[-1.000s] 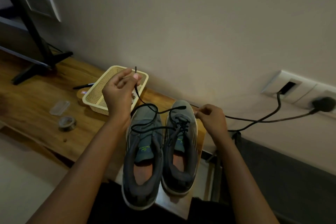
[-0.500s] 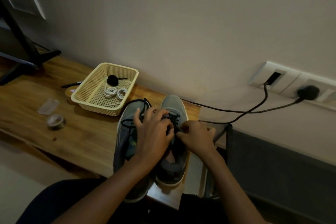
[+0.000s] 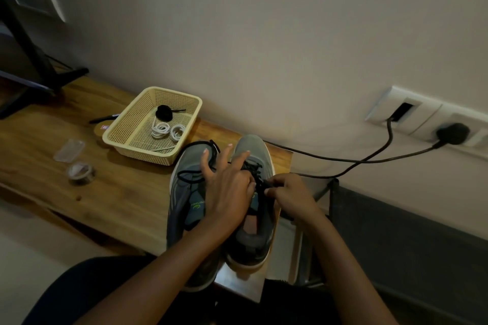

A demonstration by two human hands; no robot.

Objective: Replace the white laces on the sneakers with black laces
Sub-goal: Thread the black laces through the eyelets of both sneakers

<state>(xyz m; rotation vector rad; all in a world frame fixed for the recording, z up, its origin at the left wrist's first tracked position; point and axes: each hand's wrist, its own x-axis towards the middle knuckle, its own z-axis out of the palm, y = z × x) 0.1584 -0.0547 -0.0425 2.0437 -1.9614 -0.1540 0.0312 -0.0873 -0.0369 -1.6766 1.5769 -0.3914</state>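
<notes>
Mid-swap: white laces out, black lace going into one sneaker.

Both white laces [image 3: 167, 130] lie coiled in the cream basket [image 3: 132, 145] beside a rolled black lace [image 3: 163, 112], so I'd say the stripping is finished. The right-hand sneaker [image 3: 252, 152] has a black lace [image 3: 192, 176] through its front eyelets, with the slack looped across the left-hand sneaker [image 3: 184, 194], which looks bare and is still to be done. The right hand [image 3: 291, 194] has its fingers curled, pinching the lace at the eyelets. The left hand [image 3: 227, 188] lies over both shoes with fingers spread apart; I can't tell whether its thumb traps the lace. The pair sits at the end of a wooden table [image 3: 118, 192] against a plain wall, near a tape roll [image 3: 80, 171], with a plug [image 3: 453, 132] and a cable off to the right.
</notes>
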